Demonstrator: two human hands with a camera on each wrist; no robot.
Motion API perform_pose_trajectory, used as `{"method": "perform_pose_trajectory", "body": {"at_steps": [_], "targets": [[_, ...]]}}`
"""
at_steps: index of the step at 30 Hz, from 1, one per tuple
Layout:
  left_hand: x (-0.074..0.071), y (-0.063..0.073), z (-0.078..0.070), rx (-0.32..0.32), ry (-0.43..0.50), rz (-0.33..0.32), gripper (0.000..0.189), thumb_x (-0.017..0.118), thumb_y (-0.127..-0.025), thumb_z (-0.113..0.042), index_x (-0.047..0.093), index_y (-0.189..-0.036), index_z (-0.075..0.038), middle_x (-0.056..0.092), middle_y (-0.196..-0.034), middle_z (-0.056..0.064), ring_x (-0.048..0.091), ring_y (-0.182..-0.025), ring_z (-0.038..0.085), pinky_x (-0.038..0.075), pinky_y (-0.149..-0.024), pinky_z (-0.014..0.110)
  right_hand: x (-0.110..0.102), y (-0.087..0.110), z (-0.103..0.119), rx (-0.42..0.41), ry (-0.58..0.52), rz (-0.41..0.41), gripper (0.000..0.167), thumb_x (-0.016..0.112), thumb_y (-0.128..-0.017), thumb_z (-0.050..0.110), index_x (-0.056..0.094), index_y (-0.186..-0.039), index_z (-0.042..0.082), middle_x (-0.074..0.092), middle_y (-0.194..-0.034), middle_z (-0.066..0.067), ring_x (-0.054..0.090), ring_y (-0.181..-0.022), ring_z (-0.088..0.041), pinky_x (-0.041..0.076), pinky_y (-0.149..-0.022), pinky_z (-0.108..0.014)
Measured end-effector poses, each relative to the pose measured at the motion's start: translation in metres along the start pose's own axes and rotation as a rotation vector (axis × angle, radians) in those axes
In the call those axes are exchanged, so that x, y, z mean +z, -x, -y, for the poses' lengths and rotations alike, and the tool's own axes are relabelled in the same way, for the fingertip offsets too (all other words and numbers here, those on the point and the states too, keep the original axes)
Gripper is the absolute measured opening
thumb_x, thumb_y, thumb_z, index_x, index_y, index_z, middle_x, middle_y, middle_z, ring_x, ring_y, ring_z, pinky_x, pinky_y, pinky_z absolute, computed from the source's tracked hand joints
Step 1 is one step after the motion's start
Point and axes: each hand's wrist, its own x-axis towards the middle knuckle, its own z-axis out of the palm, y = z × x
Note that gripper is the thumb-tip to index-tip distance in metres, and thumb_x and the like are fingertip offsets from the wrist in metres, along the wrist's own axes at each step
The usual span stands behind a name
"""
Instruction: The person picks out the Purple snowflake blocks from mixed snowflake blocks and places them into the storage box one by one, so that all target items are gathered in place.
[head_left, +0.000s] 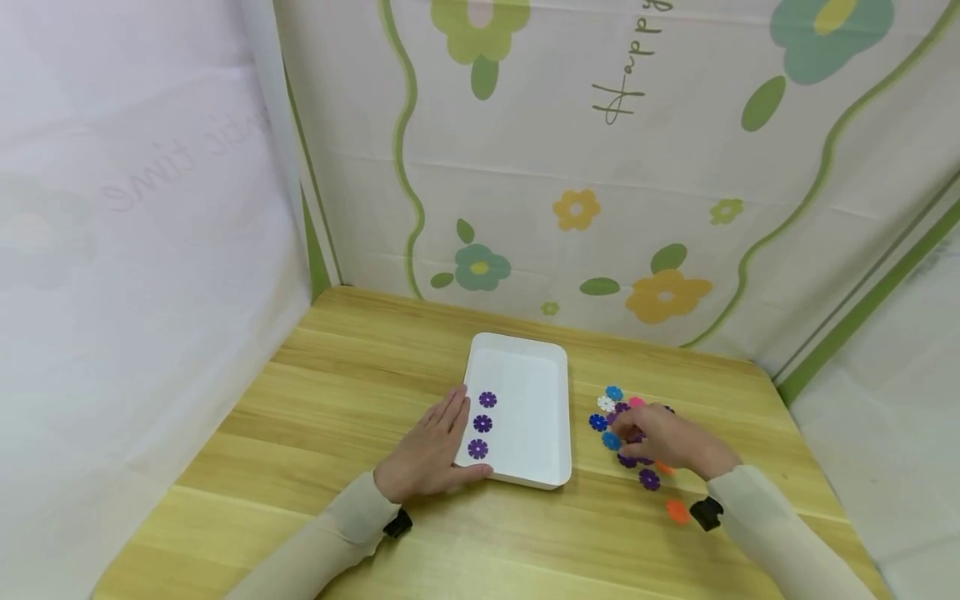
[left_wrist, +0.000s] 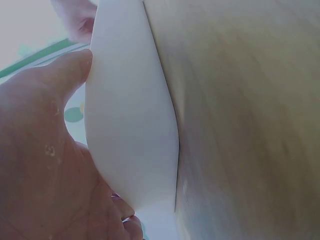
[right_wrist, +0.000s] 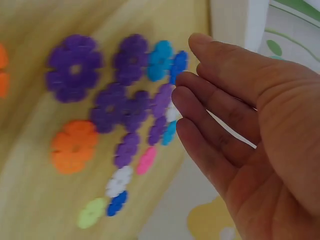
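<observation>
My left hand rests along the near-left corner of a white tray, fingers straight on its left side and thumb at its near rim. Three purple flower-shaped plastic discs lie in a column inside the tray's left part. To the tray's right, my right hand hovers over a loose spread of similar discs. In the right wrist view its fingers are loosely bent and hold nothing. Below them are several purple discs, blue ones, an orange one and white ones.
The wooden table carries the tray and the discs. An orange disc lies apart, near the right sleeve. A printed floral cloth hangs behind the table, with pale cloth at both sides.
</observation>
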Motion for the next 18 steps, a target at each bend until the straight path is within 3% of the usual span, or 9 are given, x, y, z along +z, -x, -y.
{"method": "perform_pose_trajectory", "body": {"at_steps": [8, 13, 18], "targets": [[0.000, 0.000, 0.000, 0.002, -0.003, 0.005, 0.112, 0.047, -0.098, -0.078, 0.019, -0.165, 0.007, 0.007, -0.177, 0.023, 0.013, -0.165, 0.039, 0.026, -0.132, 0.054, 0.024, 0.013, -0.016, 0.026, 0.022, -0.088, 0.022, 0.083, -0.092, 0.015, 0.076, -0.111, 0.009, 0.076, -0.103, 0.001, 0.072, -0.091, -0.014, 0.065, -0.080, -0.036], [0.000, 0.001, -0.001, -0.002, 0.008, 0.007, 0.112, 0.048, -0.098, -0.077, 0.019, -0.165, 0.007, 0.007, -0.177, 0.023, 0.013, -0.165, 0.039, 0.025, -0.132, 0.054, 0.030, 0.014, -0.023, 0.043, 0.050, -0.118, 0.028, 0.086, -0.089, 0.018, 0.076, -0.114, 0.009, 0.076, -0.107, 0.001, 0.073, -0.094, -0.015, 0.065, -0.081, -0.035], [0.000, 0.000, -0.001, 0.000, 0.002, 0.004, 0.112, 0.047, -0.098, -0.078, 0.018, -0.165, 0.007, 0.007, -0.177, 0.023, 0.014, -0.165, 0.039, 0.026, -0.132, 0.054, 0.030, 0.015, -0.024, 0.037, 0.005, -0.123, 0.029, 0.086, -0.088, 0.017, 0.075, -0.113, 0.008, 0.076, -0.106, -0.001, 0.073, -0.093, -0.016, 0.065, -0.080, -0.034]]}}
